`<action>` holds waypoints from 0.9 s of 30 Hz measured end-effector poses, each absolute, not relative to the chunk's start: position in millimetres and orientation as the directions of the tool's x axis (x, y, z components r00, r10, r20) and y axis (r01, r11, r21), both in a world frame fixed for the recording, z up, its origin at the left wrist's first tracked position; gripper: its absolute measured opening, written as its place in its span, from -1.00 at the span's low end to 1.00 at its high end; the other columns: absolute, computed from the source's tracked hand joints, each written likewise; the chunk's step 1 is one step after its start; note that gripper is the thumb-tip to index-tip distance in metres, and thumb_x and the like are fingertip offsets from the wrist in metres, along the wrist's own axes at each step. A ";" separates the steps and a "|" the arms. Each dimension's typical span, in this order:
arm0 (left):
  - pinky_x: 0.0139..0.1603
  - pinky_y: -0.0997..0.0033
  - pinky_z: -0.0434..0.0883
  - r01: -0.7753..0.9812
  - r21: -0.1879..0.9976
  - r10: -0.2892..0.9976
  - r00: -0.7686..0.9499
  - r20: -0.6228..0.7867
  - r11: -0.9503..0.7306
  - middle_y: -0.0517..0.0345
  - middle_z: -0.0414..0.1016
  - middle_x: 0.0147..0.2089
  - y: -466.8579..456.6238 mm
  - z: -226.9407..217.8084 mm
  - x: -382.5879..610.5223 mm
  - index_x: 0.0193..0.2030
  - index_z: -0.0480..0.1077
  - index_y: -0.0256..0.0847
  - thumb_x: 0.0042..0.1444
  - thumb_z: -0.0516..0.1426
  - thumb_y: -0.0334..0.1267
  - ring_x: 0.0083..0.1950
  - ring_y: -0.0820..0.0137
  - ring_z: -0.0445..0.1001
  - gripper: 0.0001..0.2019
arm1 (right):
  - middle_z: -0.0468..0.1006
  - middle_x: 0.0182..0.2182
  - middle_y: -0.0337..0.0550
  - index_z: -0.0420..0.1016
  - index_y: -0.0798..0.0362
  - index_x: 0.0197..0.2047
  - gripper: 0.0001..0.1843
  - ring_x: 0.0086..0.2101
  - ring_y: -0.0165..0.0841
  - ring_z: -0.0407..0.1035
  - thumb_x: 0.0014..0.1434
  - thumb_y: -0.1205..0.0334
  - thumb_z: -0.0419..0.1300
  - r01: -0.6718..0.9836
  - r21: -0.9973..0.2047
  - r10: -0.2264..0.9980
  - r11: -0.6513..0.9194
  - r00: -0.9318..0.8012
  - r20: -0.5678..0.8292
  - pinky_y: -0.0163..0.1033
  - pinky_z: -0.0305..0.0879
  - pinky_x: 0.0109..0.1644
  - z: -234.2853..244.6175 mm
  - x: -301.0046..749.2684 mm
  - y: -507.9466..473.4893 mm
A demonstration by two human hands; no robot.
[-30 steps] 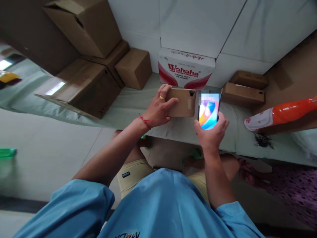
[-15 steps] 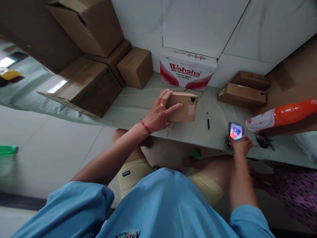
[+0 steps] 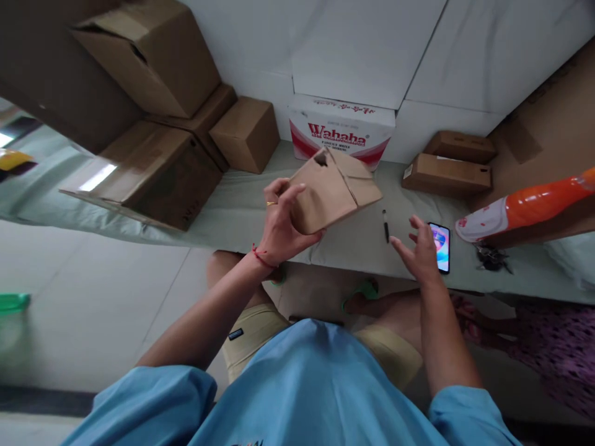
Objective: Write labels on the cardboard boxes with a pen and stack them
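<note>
My left hand (image 3: 283, 226) grips a small brown cardboard box (image 3: 323, 195) by its left end, thumb below and fingers above. The box is tilted, with a dark torn hole near its upper corner and flaps facing right. My right hand (image 3: 421, 251) holds nothing; its fingers are apart over the cloth. Just right of that hand lies a phone (image 3: 442, 248) with a lit screen. A black pen (image 3: 385, 226) lies between the box and my right hand.
Several cardboard boxes (image 3: 153, 173) are stacked at the left. A Wahaba-style white and red carton (image 3: 341, 127) stands against the wall. Two small boxes (image 3: 446, 174), an orange bottle (image 3: 534, 201) and keys (image 3: 493, 257) are at the right. Another person's patterned purple clothing (image 3: 553, 353) shows at lower right.
My left hand has lifted and turned the box, so its flapped end now shows. My right hand has let go of the phone and moved left, fingers opened.
</note>
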State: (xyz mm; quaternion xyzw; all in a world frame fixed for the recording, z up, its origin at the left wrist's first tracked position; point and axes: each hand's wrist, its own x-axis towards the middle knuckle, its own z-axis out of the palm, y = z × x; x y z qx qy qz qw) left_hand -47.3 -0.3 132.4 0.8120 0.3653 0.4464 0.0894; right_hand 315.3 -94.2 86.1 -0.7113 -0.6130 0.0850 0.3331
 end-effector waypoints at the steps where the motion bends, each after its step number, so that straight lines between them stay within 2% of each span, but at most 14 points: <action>1: 0.37 -0.32 0.41 0.488 0.511 0.692 0.329 0.643 -0.707 -0.19 0.04 0.43 -1.5 137.2 -45.5 0.50 0.04 0.05 -0.06 0.49 -0.12 0.49 -0.17 0.15 0.05 | 0.31 0.41 0.25 0.13 0.02 0.51 -0.05 0.37 0.00 0.25 0.24 -0.24 0.31 0.827 -0.553 0.926 0.100 0.126 0.355 0.25 0.36 0.34 97.6 304.0 -91.0; 4: 0.33 -0.22 0.47 0.363 0.528 0.641 0.456 0.618 -0.768 -0.19 0.07 0.41 -7.4 143.5 -39.4 0.51 0.05 0.05 -0.08 0.50 -0.15 0.47 -0.12 0.19 0.07 | 0.05 0.55 0.27 -0.06 0.00 0.60 0.14 0.53 0.07 -0.03 0.19 -0.24 0.38 0.849 -0.372 0.848 0.376 -0.154 0.507 0.41 0.07 0.50 138.4 281.1 -78.2; 6: 0.32 -0.22 0.48 0.293 0.546 0.611 0.516 0.601 -0.785 -0.19 0.08 0.42 -13.8 140.0 -35.5 0.51 0.07 0.08 -0.09 0.50 -0.18 0.48 -0.12 0.21 0.06 | -0.02 0.58 0.26 -0.07 0.01 0.61 0.23 0.57 0.12 -0.13 0.11 -0.27 0.43 0.817 -0.325 0.830 0.477 -0.297 0.472 0.46 0.00 0.52 164.1 275.0 -68.9; 10: 0.26 -0.18 0.53 0.188 0.678 0.674 0.457 0.580 -0.711 -0.22 0.08 0.47 -25.7 122.9 -29.2 0.49 0.08 0.12 -0.05 0.52 -0.09 0.54 -0.15 0.15 0.02 | 0.09 0.55 0.16 0.09 -0.02 0.56 0.35 0.53 0.16 -0.03 -0.15 -0.29 0.57 0.739 -0.445 0.862 0.506 -0.435 0.258 0.46 0.03 0.53 198.7 275.0 -53.3; 14: 0.36 -0.15 0.48 0.103 0.730 0.687 0.446 0.573 -0.675 -0.24 -0.03 0.57 -24.0 104.5 -24.7 0.55 -0.01 0.17 0.11 0.44 0.13 0.64 -0.11 0.02 0.00 | 0.28 0.47 0.10 0.24 -0.02 0.50 0.36 0.45 0.16 0.15 -0.33 -0.14 0.67 0.731 -0.485 0.871 0.480 -0.462 0.167 0.41 0.07 0.53 214.4 289.8 -32.0; 16: 0.47 -0.24 0.36 0.170 0.710 0.696 0.446 0.563 -0.683 -0.26 -0.12 0.61 -19.2 92.4 -25.4 0.60 -0.09 0.15 0.12 0.41 0.20 0.66 -0.13 -0.04 0.06 | 0.32 0.43 0.12 0.32 0.03 0.44 0.29 0.41 0.17 0.20 -0.32 -0.08 0.68 0.773 -0.439 0.887 0.457 -0.432 0.163 0.41 0.08 0.51 217.1 309.3 -14.1; 18: 0.49 -0.31 0.30 0.263 0.696 0.727 0.427 0.538 -0.669 -0.30 -0.12 0.61 -15.2 75.6 -29.8 0.62 -0.10 0.09 0.17 0.38 0.20 0.65 -0.14 -0.02 0.04 | 0.33 0.41 0.22 0.33 0.15 0.43 0.22 0.39 0.16 0.22 -0.24 0.00 0.67 0.858 -0.348 0.926 0.377 -0.343 0.158 0.39 0.09 0.48 216.5 337.8 7.2; 21: 0.42 -0.28 0.39 0.400 0.701 0.804 0.363 0.471 -0.591 -0.31 0.05 0.54 -15.2 43.5 -43.9 0.60 -0.02 0.02 0.31 0.30 0.06 0.58 -0.08 0.13 -0.14 | 0.30 0.40 0.44 0.20 0.36 0.49 0.26 0.42 0.15 0.19 -0.18 0.18 0.63 0.962 -0.197 0.982 0.187 -0.176 0.075 0.29 0.07 0.47 209.3 388.0 38.6; 23: 0.37 -0.23 0.45 0.478 0.701 0.848 0.308 0.431 -0.530 -0.28 0.17 0.47 -19.2 22.8 -57.1 0.57 0.03 -0.02 0.35 0.26 -0.04 0.52 -0.03 0.22 -0.24 | 0.26 0.42 0.50 0.21 0.36 0.49 0.23 0.45 0.14 0.15 -0.20 0.30 0.60 0.981 -0.181 0.998 0.070 -0.068 0.016 0.22 0.05 0.48 201.1 417.1 55.4; 27: 0.27 -0.17 0.56 0.557 0.713 0.901 0.185 0.392 -0.425 -0.24 0.31 0.38 -30.2 -2.1 -85.3 0.50 0.12 -0.09 0.32 0.25 -0.12 0.42 0.00 0.37 -0.32 | 0.26 0.42 0.54 0.36 0.37 0.39 0.11 0.48 0.15 0.13 -0.25 0.40 0.58 0.963 -0.255 0.996 -0.086 0.083 -0.021 0.21 0.04 0.50 182.5 450.5 77.0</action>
